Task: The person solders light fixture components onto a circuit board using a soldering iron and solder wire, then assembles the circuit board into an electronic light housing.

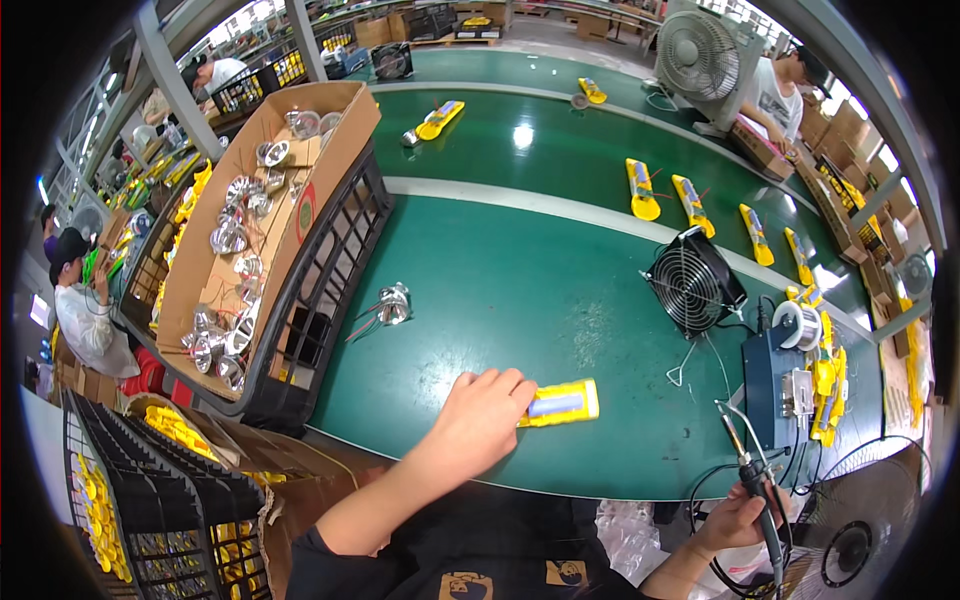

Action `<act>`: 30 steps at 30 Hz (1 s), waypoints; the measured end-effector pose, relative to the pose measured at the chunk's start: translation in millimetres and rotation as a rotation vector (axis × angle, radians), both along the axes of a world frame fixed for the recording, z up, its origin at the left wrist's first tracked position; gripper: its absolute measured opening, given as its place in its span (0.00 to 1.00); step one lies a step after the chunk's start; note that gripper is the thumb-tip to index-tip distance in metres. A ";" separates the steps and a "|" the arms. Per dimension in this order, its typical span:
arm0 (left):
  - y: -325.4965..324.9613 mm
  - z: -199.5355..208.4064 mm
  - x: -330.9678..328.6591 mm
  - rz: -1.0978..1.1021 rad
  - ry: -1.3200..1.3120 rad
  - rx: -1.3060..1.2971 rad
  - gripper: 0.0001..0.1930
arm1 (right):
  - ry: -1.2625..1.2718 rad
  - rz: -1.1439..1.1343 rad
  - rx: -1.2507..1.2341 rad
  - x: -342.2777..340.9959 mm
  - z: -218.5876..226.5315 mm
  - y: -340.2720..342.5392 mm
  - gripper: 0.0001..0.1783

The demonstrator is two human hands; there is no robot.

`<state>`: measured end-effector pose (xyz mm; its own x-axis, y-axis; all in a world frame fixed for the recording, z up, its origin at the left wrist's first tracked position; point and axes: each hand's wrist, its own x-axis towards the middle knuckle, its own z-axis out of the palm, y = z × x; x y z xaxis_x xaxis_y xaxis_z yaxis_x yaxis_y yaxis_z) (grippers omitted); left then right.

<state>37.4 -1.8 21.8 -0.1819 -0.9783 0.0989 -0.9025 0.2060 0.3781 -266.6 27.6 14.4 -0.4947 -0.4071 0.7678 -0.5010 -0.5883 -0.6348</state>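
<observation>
Near the front edge of the green bench, my left hand is closed around one end of a yellow plastic housing. A pale purple-grey part lies in the housing; the end under my fingers is hidden. At the lower right, my right hand grips a soldering iron, its metal tip pointing up and left, beside a blue soldering station. On the bench to the left rests a silver reflector cup with thin wires, apart from both hands.
A cardboard box of reflectors sits on a black crate at left. A small black fan and a solder spool stand at right. Beyond, yellow housings lie on a green belt. Other people work farther off.
</observation>
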 end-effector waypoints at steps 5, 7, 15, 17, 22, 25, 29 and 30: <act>-29.7 9.5 12.0 -0.506 0.016 0.110 0.17 | -0.106 -0.051 -0.003 -7.0 5.6 -1.2 0.20; -32.8 11.5 13.5 -0.571 -0.044 0.154 0.16 | -0.125 -0.031 0.006 -9.1 2.5 0.8 0.19; -35.5 10.9 35.5 -0.594 0.025 0.089 0.11 | -0.070 -0.001 0.054 -2.2 -3.9 -4.8 0.19; -35.3 7.8 42.2 -0.605 0.061 0.119 0.13 | -0.047 0.047 0.074 -1.2 -5.9 -7.2 0.18; -18.9 -8.3 52.2 -0.409 0.411 0.086 0.18 | 0.029 0.121 0.131 11.5 -0.5 -18.5 0.19; 7.3 -9.6 49.7 -0.166 0.635 0.056 0.17 | 0.070 0.331 0.199 26.3 11.5 -32.6 0.23; 25.7 -30.7 38.3 0.067 0.758 -0.097 0.14 | 0.194 0.602 0.345 59.2 30.3 -61.8 0.24; 27.6 -29.9 33.9 0.077 0.762 -0.092 0.14 | 0.171 0.711 0.398 66.3 34.5 -68.9 0.23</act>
<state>71.3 25.8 -8.1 0.0371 -0.9673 0.2509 -0.4124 0.2139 0.8855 -200.3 -41.4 48.9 0.0927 -0.8354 0.5417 -0.2030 -0.5485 -0.8111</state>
